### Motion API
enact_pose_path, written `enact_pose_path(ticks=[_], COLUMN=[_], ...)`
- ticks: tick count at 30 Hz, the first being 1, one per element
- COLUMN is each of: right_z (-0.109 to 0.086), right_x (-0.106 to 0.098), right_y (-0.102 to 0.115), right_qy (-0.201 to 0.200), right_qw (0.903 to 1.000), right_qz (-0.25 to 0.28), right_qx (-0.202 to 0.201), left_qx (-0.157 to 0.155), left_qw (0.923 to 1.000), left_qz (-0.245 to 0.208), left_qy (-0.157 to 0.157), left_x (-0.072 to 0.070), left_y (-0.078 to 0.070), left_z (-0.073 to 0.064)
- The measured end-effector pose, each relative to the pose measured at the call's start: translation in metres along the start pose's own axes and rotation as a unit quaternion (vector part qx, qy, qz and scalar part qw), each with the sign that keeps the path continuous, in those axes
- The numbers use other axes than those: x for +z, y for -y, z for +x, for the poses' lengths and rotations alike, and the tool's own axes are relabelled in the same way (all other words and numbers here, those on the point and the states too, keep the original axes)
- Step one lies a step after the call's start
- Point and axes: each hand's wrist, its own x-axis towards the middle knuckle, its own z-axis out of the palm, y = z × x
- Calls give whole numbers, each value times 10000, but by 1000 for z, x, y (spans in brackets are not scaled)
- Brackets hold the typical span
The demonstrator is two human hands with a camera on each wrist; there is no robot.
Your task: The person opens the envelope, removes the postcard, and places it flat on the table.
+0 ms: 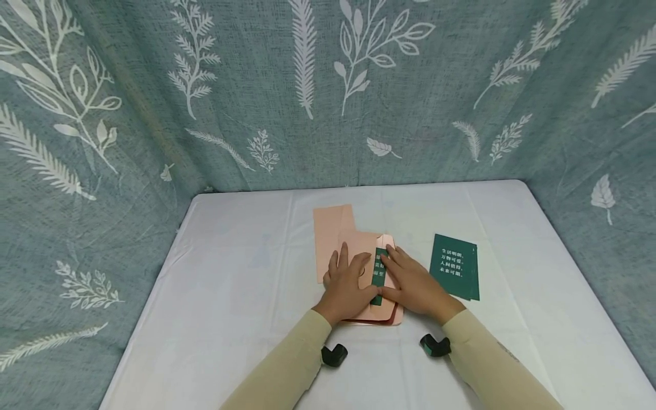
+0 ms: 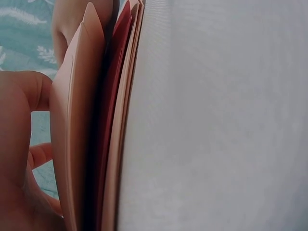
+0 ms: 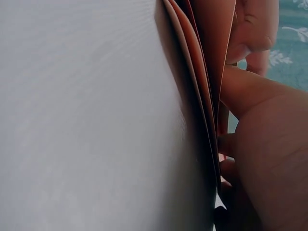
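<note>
In the head view a pink envelope [image 1: 357,241] lies on top of a small stack near the middle of the table. A narrow green strip [image 1: 378,272] with white characters shows on it, towards the right. My left hand [image 1: 348,287] rests spread over the envelope, thumb at the strip's lower part. From the right, my right hand [image 1: 415,285] touches the strip's upper end with its fingertips, its thumb near the left thumb. In the left wrist view the envelope's paper layers [image 2: 79,120] stand slightly apart, with a dark red layer [image 2: 113,96] between them.
Behind the stack lies another pink paper piece [image 1: 328,228], partly covered. Two overlapping dark green cards [image 1: 451,265] with white characters lie to the right. A white cloth covers the table [image 1: 230,273]; a leaf-patterned green curtain [image 1: 318,148] stands around it.
</note>
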Motion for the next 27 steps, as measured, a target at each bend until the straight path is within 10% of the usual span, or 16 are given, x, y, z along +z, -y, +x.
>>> enact_pose_path(ticks=[27], right_z=[-28], right_x=[-11], right_y=[-16], right_qy=[-184], right_qw=[9992], right_qz=[228], right_qx=[281], left_qx=[101], left_qw=[9998], left_qz=[-146], left_qy=[-85], left_x=[2], left_y=[5], left_z=[1])
